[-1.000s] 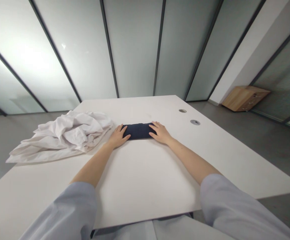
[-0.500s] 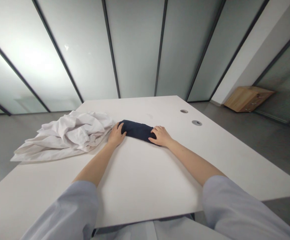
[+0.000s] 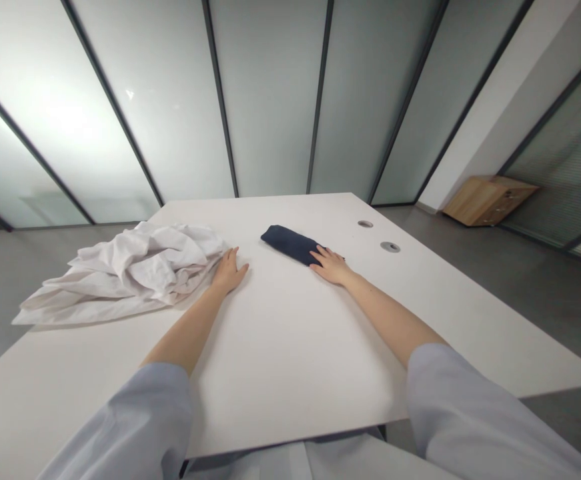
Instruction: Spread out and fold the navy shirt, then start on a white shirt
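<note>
A dark navy folded cloth bundle [image 3: 291, 244], long and narrow, lies slantwise on the white table [image 3: 290, 347]. Over its right end rests my right hand [image 3: 332, 265], fingers spread and laid flat on the fabric. My left hand [image 3: 228, 272] is apart from the bundle, thumb and fingers stretched out with nothing in them. It sits at the right edge of a crumpled heap of white cloth [image 3: 135, 267]; whether it touches that heap I cannot tell.
Two round cable grommets [image 3: 390, 247] are set in the table's right part. The white cloth hangs past the table's left edge. Beyond stand frosted glass panels [image 3: 270, 100], and a wooden cabinet [image 3: 485, 199] is on the floor at the right.
My left hand has let go of the navy bundle and moved slightly left. The bundle has shifted right and away from me, with my right hand flattening out on its end.
</note>
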Motion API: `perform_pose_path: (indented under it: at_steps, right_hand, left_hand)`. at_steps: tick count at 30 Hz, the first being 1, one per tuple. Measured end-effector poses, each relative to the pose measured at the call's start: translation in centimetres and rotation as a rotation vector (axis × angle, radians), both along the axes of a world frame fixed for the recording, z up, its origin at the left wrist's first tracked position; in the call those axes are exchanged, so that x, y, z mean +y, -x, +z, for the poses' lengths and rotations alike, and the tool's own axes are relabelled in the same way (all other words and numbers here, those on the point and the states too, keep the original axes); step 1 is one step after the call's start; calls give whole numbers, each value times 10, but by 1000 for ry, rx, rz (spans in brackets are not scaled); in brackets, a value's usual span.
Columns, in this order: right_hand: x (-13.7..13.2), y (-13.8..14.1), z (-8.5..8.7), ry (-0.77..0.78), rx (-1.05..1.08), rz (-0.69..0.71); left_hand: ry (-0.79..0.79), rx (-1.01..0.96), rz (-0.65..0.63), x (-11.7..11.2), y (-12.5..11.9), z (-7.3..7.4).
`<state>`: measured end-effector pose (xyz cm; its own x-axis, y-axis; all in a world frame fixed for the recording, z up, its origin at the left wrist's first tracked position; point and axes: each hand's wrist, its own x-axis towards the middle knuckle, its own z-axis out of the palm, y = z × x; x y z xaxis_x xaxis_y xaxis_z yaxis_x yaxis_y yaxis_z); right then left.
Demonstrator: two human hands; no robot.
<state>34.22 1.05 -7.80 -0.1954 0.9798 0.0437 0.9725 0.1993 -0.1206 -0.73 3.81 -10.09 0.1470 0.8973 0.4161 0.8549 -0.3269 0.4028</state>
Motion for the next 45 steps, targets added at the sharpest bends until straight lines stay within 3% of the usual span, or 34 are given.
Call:
perform_pose_path:
  at_steps: [5, 11, 18, 27, 33, 38, 42, 45]
  right_hand:
    - [15, -76, 3, -3, -54, -350]
    - [8, -151, 6, -46, -84, -774]
    - [-2, -185, 9, -30, -93, -747]
    - [-3, -173, 0, -224, 3, -869]
    - [1, -164, 4, -310, 65, -845]
    - [11, -121, 18, -366, 72, -552]
    - [18, -57, 16, -198, 126, -234]
    - [14, -9, 6, -108, 120, -120]
  left_hand:
    - [34, 42, -22, -2, -1, 2]
    - [49, 80, -30, -3, -1, 2]
    - [42, 93, -48, -5, -2, 3]
    - [89, 145, -43, -12, -6, 12]
    - [86, 167, -40, -14, -7, 13]
    - [113, 200, -48, -15, -7, 14]
    - [105, 240, -78, -15, -7, 17]
    - [106, 255, -81, -15, -7, 19]
